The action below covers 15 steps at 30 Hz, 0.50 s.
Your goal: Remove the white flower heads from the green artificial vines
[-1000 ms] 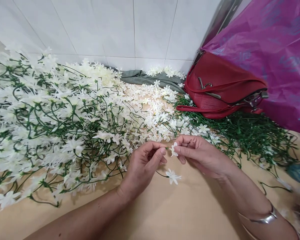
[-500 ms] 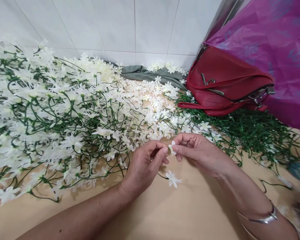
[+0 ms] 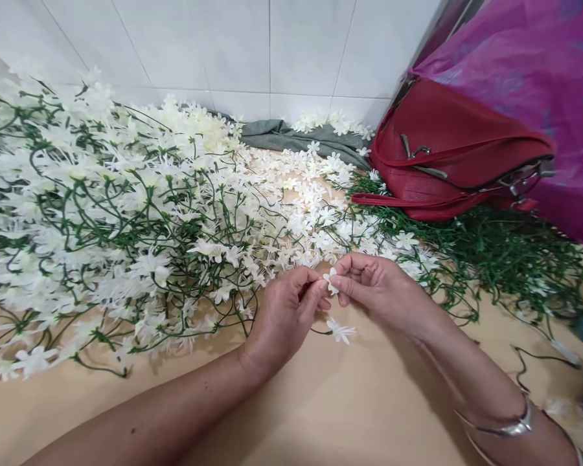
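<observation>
A small white artificial flower (image 3: 330, 282) is pinched between the thumb and index finger of my right hand (image 3: 376, 288). My left hand (image 3: 289, 307) is closed too, its thumb and index fingertip pressed together right against that flower. Out from under the left hand comes a thin green stem with a white artificial flower (image 3: 341, 331) at its end. The part of the stem inside my left fingers is hidden. Both hands are just above the tan table (image 3: 320, 408).
A large heap of white flowers on green stems (image 3: 140, 220) covers the left side. Loose white blossoms (image 3: 311, 207) lie mid-table. Bare green stems (image 3: 495, 252) are piled at right, beneath a red handbag (image 3: 451, 142). Behind stand a purple plastic bag (image 3: 539, 90) and a tiled wall (image 3: 301, 45).
The small flower in my right fingers has come up against my left fingertips, closing the slight gap between them. The whole view has shifted a little.
</observation>
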{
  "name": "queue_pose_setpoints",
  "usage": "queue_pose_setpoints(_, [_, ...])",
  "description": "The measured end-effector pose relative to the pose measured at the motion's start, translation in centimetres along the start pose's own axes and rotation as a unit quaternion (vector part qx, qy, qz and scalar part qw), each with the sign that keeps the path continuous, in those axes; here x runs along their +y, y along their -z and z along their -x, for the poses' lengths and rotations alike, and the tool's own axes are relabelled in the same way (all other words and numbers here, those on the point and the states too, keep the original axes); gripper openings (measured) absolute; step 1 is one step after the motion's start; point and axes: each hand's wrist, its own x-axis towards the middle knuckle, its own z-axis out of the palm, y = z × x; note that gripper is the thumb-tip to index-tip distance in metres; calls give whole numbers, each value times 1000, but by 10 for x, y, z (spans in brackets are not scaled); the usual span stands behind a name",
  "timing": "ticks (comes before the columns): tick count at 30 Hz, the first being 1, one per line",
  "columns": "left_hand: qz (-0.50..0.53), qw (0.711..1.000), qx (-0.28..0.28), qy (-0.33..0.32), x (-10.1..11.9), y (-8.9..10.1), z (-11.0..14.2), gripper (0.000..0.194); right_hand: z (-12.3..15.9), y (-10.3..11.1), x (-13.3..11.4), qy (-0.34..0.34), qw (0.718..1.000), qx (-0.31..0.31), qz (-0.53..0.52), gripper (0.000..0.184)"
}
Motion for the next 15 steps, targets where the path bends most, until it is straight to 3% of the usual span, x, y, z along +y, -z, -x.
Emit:
queue_pose_setpoints(5, [-7, 1000, -3, -15, 0, -1, 1, 17, 3, 9, -1, -25, 999, -5, -38, 37])
queue_pose_setpoints(11, [159, 986, -7, 52, -1, -4, -1, 17, 5, 14, -6, -58, 995, -4, -86, 40])
queue_pose_setpoints(15, [164, 984, 1, 69, 0, -4, 0, 16, 4, 13, -6, -51, 996, -7, -69, 36])
